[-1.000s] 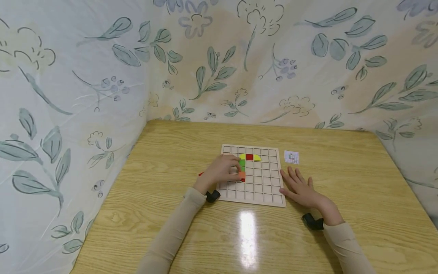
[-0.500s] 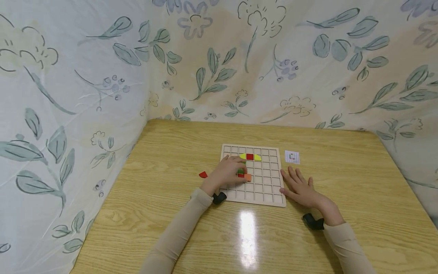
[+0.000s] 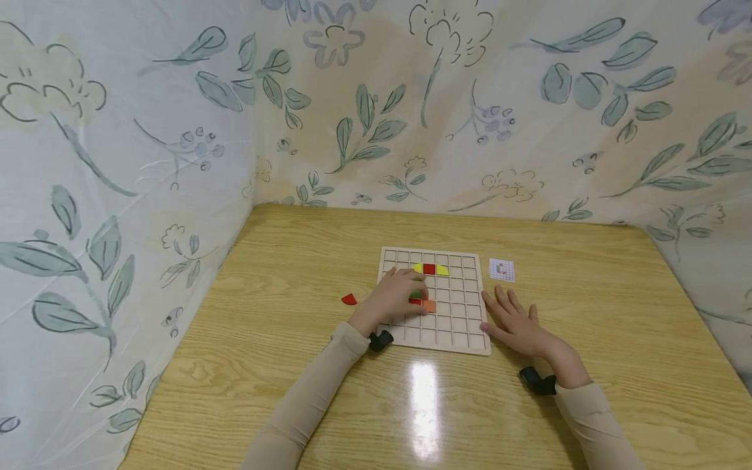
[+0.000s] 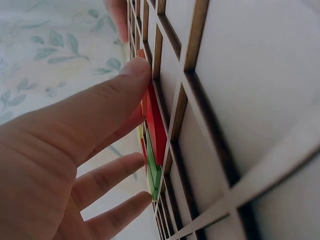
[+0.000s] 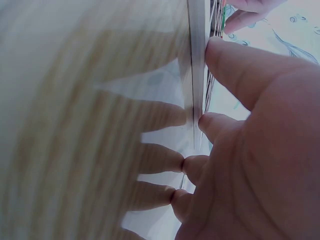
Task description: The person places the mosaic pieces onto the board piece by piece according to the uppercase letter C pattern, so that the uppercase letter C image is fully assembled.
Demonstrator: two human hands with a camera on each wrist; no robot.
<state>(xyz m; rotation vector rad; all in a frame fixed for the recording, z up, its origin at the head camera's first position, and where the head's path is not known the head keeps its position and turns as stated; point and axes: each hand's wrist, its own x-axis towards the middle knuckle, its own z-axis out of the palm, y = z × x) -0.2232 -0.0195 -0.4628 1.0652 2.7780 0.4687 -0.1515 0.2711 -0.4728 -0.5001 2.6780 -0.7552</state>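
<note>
In the head view my left hand reaches over a pale wooden grid board, thumb and index finger pinching a small orange square tile. The tile sits at the cell just right of a red tile, low over or in the board; its exact seating is hidden by the fingers. Green tiles lie under the hand, partly covered. My right hand rests on the table with fingers spread, its thumb and index fingertip touching the board's right edge.
Higher on the board, a red square lies between two yellow curved tiles. A red quarter-round tile lies on the table left of the board. A small printed grid card is at the upper right. Floral cloth hangs behind.
My left hand has moved right with the orange tile, from over the red tile to the cell beside it. The red quarter-round has come into fuller view. My right hand stays put.
</note>
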